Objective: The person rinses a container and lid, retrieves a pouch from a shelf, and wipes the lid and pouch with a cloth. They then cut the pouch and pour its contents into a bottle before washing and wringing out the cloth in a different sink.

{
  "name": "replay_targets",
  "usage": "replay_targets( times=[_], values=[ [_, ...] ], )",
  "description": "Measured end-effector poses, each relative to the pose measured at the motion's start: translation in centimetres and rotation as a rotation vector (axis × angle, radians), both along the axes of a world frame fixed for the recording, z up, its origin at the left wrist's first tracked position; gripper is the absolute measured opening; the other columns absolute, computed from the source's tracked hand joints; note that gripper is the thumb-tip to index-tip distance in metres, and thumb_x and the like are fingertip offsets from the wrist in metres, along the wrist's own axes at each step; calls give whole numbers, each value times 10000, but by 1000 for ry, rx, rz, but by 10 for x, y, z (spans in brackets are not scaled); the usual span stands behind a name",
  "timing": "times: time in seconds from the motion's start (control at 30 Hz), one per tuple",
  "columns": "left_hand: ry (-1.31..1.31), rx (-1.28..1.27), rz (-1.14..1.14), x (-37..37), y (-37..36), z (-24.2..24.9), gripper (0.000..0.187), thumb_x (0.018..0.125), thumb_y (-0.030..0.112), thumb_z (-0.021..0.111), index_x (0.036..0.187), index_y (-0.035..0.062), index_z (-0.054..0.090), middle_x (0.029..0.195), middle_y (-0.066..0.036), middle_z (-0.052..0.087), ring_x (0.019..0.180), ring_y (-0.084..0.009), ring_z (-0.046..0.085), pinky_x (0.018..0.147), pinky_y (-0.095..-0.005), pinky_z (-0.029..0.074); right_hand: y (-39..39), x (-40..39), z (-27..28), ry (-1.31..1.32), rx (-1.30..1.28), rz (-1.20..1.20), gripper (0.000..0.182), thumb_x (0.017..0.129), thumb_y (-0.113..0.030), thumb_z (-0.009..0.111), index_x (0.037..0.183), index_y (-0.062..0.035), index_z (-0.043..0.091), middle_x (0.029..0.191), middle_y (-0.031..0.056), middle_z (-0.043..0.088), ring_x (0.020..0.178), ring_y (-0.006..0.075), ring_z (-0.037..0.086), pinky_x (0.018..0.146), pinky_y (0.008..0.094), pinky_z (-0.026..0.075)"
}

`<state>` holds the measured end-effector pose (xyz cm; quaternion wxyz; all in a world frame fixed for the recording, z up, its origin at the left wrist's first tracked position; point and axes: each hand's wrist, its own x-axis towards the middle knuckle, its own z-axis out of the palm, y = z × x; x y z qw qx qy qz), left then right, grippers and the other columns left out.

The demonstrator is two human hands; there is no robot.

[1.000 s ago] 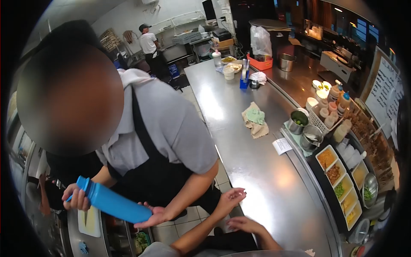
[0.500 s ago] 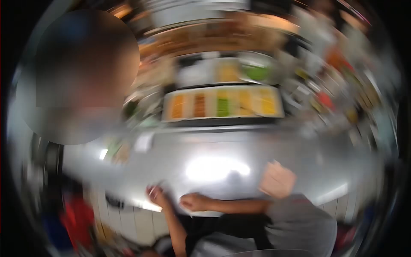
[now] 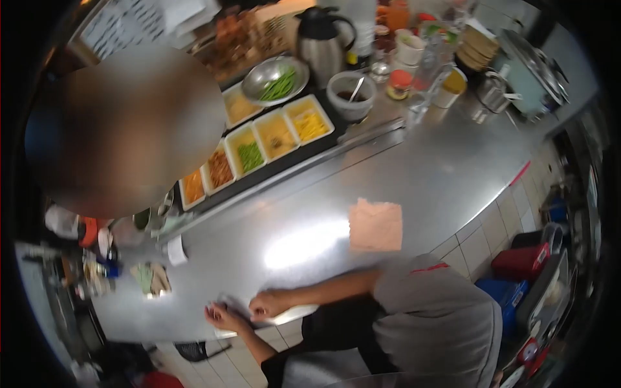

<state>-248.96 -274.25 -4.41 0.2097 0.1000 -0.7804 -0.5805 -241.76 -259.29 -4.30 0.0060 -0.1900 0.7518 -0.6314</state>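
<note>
My left hand (image 3: pixel 223 317) is at the near edge of the steel counter (image 3: pixel 446 171), fingers loosely curled in, with no object showing in it. Just to its right, my right hand (image 3: pixel 268 304) rests on the counter as a closed fist; I see nothing in it. The two hands are close together but apart. A peach-coloured cloth (image 3: pixel 376 225) lies flat on the counter, beyond my right forearm. Left of my hands are a crumpled green and beige cloth (image 3: pixel 152 279) and a small white paper (image 3: pixel 176 250).
Behind the counter stand white food trays (image 3: pixel 247 152) with chopped ingredients, a metal bowl (image 3: pixel 275 81) of green beans, a thermos jug (image 3: pixel 321 45) and a tub of dark sauce (image 3: pixel 351 96). Jars and pans (image 3: pixel 497 90) crowd the back right. A blurred area covers the upper left.
My view has turned and tilted, so the counter now slants up to the right, and it is sharper. Both hands stay at the near counter edge in similar poses.
</note>
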Motion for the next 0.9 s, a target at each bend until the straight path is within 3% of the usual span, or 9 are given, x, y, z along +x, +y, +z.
replay_targets(
  times=[0.2, 0.33, 0.4, 0.43, 0.5, 0.6, 0.73, 0.83, 0.9],
  values=[
    [27, 50, -34, 3, 0, 5, 339, 846, 180, 576, 1092, -16, 452, 744, -54, 525, 613, -100, 490, 571, -216, 463, 112, 72, 55, -316, -2, -395, 104, 753, -129, 579, 847, -91, 598, 863, 88, 601, 794, 237, 598, 690, 348, 473],
    [15, 69, -64, 6, 4, 10, 344, 846, 184, 577, 1097, -15, 451, 740, -50, 518, 620, -91, 481, 578, -210, 459, 222, 146, 54, -75, 655, -1380, 147, 692, -105, 651, 772, -13, 568, 776, 116, 556, 719, 256, 543, 639, 323, 443],
    [12, 55, -62, 5, 3, 10, 352, 844, 187, 579, 1101, -16, 449, 742, -49, 518, 628, -93, 480, 580, -213, 454, 256, 187, 47, -471, 1005, -1514, 211, 687, -156, 672, 786, -10, 557, 786, 127, 545, 688, 272, 506, 628, 342, 432],
    [15, 57, -75, 5, 0, 11, 352, 844, 187, 579, 1101, -16, 449, 742, -49, 518, 628, -93, 480, 580, -213, 454, 265, 194, 36, -475, 1003, -1528, 211, 687, -156, 672, 786, -10, 557, 786, 127, 545, 688, 272, 506, 628, 342, 432],
    [30, 24, -95, 5, -1, 6, 357, 844, 193, 578, 1104, -16, 449, 749, -54, 522, 642, -101, 487, 579, -223, 450, 288, 207, 22, -650, 659, -968, 301, 750, -246, 640, 893, -2, 536, 759, 136, 545, 703, 251, 513, 657, 346, 403],
    [28, 54, -104, 5, -4, 4, 375, 837, 204, 586, 1107, -18, 448, 766, -70, 534, 654, -135, 513, 571, -240, 453, 272, 198, 45, -419, 121, -1158, 330, 821, -274, 578, 991, -6, 488, 750, 122, 525, 703, 204, 503, 662, 324, 402],
    [77, 67, -39, -2, -11, -7, 387, 831, 211, 598, 1100, -25, 448, 760, -78, 532, 630, -140, 512, 530, -233, 460, 282, 206, 55, -150, 94, -1569, 155, 874, -154, 498, 982, -45, 474, 712, 63, 484, 700, 137, 491, 642, 272, 408],
    [54, 22, -8, 1, -9, 0, 402, 834, 216, 596, 1116, -23, 438, 782, -91, 533, 621, -141, 508, 530, -230, 461, 304, 233, 104, -68, -211, -1639, 160, 863, -85, 481, 1012, -35, 512, 717, 50, 513, 647, 127, 506, 592, 250, 423],
    [58, 44, -27, 1, -14, -7, 408, 835, 215, 594, 1127, -20, 433, 803, -97, 534, 626, -141, 509, 532, -229, 461, 332, 263, 130, -155, -35, -1592, 174, 863, -86, 470, 1023, -31, 513, 769, 49, 531, 672, 126, 522, 583, 250, 440]
  ],
)
